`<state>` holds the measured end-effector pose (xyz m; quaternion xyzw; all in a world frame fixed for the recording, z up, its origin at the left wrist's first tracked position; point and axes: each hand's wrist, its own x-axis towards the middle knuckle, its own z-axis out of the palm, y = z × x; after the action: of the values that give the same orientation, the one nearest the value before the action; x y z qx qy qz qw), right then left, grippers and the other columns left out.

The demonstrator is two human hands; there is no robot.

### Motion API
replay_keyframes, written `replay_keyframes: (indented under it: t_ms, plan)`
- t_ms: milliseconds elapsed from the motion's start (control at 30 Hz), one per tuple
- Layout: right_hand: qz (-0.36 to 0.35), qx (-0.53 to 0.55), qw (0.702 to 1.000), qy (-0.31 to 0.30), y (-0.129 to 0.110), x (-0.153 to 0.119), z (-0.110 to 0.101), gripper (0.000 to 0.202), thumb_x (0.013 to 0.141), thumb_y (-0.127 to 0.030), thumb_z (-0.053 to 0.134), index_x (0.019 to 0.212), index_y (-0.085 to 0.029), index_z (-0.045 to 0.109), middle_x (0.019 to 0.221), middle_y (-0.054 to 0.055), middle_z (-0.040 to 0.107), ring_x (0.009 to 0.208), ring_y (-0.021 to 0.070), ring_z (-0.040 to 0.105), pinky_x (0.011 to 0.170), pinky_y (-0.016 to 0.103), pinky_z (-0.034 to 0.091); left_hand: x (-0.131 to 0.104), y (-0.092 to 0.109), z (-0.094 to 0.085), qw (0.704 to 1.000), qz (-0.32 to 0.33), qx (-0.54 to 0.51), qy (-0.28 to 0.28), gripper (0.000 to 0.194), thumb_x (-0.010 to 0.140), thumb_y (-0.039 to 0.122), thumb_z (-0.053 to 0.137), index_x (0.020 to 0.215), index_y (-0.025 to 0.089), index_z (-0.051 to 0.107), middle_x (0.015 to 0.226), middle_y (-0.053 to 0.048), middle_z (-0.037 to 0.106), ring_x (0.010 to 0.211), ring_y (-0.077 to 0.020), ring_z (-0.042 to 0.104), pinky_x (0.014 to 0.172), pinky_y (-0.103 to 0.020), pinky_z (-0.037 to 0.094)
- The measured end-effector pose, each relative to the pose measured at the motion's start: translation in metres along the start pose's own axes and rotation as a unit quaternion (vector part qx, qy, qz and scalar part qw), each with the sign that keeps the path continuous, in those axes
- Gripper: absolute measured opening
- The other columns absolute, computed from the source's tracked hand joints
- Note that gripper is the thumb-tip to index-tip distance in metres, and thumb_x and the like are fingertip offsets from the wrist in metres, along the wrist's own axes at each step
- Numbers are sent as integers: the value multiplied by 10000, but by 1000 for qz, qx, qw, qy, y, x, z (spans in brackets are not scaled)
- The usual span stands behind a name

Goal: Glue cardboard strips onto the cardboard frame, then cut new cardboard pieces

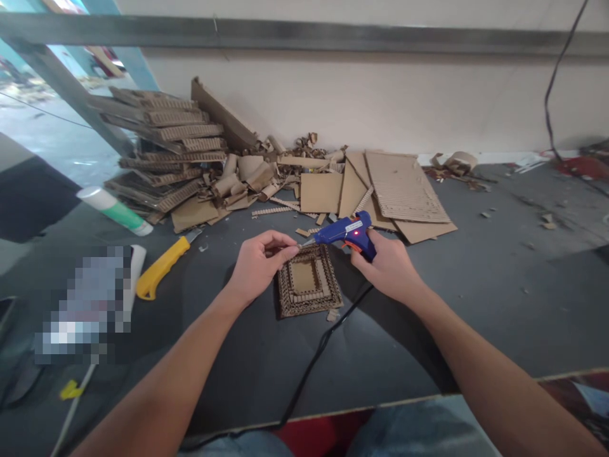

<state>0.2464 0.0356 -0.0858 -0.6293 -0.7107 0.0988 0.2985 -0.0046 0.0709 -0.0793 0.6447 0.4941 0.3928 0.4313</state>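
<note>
A blue glue gun [339,230] with a lit red light is held in my right hand [391,265], its nozzle pointing left. The nozzle tip meets the fingertips of my left hand [261,261], which are pinched together; whatever small thing they hold is too small to make out. Just below the nozzle, a rectangular stepped piece of layered corrugated cardboard [309,296] lies on the dark table [238,374]. My left fingertips hover at its upper left corner. A small cardboard scrap [333,314] lies at its lower right corner.
Stacked cardboard pieces [176,133], curled scraps [247,171] and flat sheets [404,184] line the back. On the left are a yellow cutter [162,270], a green-white tube [117,211] and a blurred device [88,298]. A black cord [323,343] runs toward the front edge.
</note>
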Motion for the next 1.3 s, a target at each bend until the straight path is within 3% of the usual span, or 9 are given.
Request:
replay_keyframes:
  t_ms: [333, 567, 767, 967, 1133, 1300]
  plan:
    - [27, -3, 1000, 4, -4, 0, -3, 215, 819, -387, 575, 728, -242, 446, 517, -47, 440, 476, 134, 408, 519, 269, 298, 0, 1, -2, 999, 21, 15, 36, 141, 774, 294, 765, 842, 174, 740, 741, -11, 715, 566, -83, 534, 535, -216, 430]
    - [108, 37, 991, 73, -6, 3, -7, 368, 791, -569, 621, 709, -238, 482, 512, -45, 454, 495, 144, 434, 535, 282, 331, -6, 8, -9, 980, 111, 160, 25, 111, 866, 315, 700, 891, 222, 755, 838, -10, 752, 636, -117, 611, 592, -238, 483]
    - [137, 51, 984, 99, -1, 5, -4, 402, 792, -588, 621, 673, -233, 474, 521, -50, 432, 507, 131, 401, 530, 281, 313, -10, 14, -16, 906, 260, 326, -71, 148, 976, 217, 554, 1005, 221, 699, 1035, -16, 752, 942, -155, 699, 818, -259, 512]
    - [147, 70, 982, 100, -1, 6, -4, 407, 786, -587, 626, 666, -233, 465, 522, -53, 431, 511, 127, 396, 533, 281, 321, -14, 15, -18, 823, 290, 478, -96, 183, 988, 173, 500, 1127, 215, 611, 1013, -31, 743, 911, -193, 706, 656, -256, 484]
    - [153, 86, 980, 95, -1, 7, -5, 408, 787, -599, 625, 679, -229, 489, 529, -42, 465, 513, 139, 431, 532, 286, 340, -15, 22, -18, 745, 363, 543, -135, 290, 922, 24, 462, 1077, 191, 642, 1035, -63, 747, 925, -210, 694, 686, -269, 512]
    - [159, 93, 978, 97, 1, 8, -5, 427, 785, -618, 617, 669, -231, 478, 537, -33, 480, 510, 141, 443, 531, 287, 339, -9, 27, -15, 720, 385, 558, -144, 314, 929, 36, 443, 1142, 183, 621, 888, -64, 737, 823, -190, 689, 662, -242, 520]
